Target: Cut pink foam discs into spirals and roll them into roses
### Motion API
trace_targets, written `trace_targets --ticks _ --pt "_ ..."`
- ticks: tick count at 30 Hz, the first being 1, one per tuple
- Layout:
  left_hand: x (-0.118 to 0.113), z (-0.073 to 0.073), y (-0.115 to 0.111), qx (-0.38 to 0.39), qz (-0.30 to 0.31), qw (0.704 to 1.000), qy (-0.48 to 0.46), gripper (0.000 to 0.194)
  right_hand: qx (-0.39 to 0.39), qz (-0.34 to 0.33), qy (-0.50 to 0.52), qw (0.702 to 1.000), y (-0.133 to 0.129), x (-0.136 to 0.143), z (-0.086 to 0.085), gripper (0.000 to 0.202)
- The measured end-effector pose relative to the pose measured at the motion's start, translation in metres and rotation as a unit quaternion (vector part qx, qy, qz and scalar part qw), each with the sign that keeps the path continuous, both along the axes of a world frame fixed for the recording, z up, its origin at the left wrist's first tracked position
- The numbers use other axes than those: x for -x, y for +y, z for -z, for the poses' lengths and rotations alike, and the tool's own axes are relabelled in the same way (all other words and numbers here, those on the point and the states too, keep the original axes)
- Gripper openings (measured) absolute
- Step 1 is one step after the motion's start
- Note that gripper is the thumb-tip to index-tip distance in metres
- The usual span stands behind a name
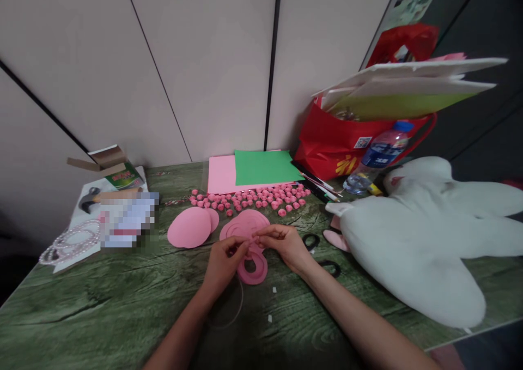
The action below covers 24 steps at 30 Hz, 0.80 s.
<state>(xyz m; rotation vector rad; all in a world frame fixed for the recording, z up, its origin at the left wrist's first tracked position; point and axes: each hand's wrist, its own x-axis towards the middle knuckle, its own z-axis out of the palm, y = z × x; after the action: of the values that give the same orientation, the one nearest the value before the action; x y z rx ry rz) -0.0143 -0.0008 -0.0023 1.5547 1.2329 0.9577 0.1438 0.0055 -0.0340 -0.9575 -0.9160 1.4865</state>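
Observation:
Both hands meet over the table, fingertips nearly touching. My left hand (227, 258) pinches a small piece of pink paper, and my right hand (286, 243) grips the same piece from the other side. Under the fingers lies a pink paper spiral (244, 221), its coil continuing in a ring (260, 274) toward me. Left of it rest flat pink paper rounds (188, 227). Behind are several small rolled pink paper roses (249, 197) in rows. Two black loops, apparently scissor handles (311, 242), sit beside my right wrist.
Pink sheets (222, 174) and a green sheet (263, 167) lie at the back. On the right are a red bag (327, 138), a water bottle (378, 157), pens (321, 187) and a white plush toy (412, 250). Bead strings (75, 239) and an opened box (122, 174) are left.

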Motion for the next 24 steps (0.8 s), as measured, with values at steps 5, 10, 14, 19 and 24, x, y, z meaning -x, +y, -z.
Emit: trace_targets --ticks 5,10,14,19,24 --pt "0.0004 -0.0006 0.0000 -0.002 0.000 1.000 0.008 0.018 0.001 0.005 0.006 1.000 0.0001 0.0004 0.0007 0.022" --pt "0.0004 0.0023 0.0005 0.004 0.004 1.000 0.002 0.017 -0.012 0.002 -0.010 1.000 -0.0002 0.0008 -0.0002 0.018" --pt "0.0003 0.0023 0.0003 0.006 0.004 1.000 0.001 0.018 -0.017 -0.003 -0.020 1.000 0.0002 0.0009 0.0003 0.018" --pt "0.0007 -0.0005 0.0002 0.005 0.001 1.000 -0.002 0.018 -0.009 -0.001 -0.005 1.000 0.0005 0.0012 0.0002 0.016" --pt "0.0012 -0.0004 0.0009 0.004 -0.001 1.000 0.001 0.018 -0.012 -0.015 -0.004 1.000 -0.0001 0.0008 -0.0021 0.021"
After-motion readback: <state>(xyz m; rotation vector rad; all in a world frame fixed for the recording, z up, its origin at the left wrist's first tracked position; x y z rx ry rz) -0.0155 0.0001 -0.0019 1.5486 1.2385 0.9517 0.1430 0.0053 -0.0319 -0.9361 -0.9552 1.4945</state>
